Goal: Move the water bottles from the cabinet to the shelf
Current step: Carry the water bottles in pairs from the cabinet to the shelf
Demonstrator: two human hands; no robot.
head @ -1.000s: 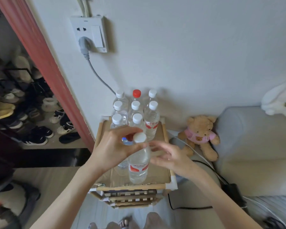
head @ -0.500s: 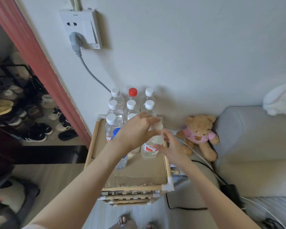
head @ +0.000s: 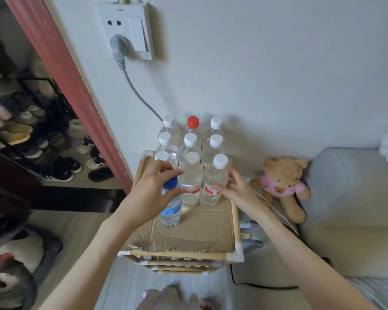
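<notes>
Bottles (head: 189, 153) stand in rows at the back of my shelf (head: 234, 222) against the wall, one bottle (head: 171, 206) out front left, teddy bear (head: 282, 184) to its right.

Red-and-white bottle labels (head: 190, 189) carry print, blurred, nothing legible anywhere

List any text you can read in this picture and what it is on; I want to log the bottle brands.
Nothing can be read with confidence.
Red labels on the two front bottles: white characters, too blurred to read.
Blue label on the blue-capped bottle: print too small.
Wall socket: small mark at the top, illegible.
</notes>
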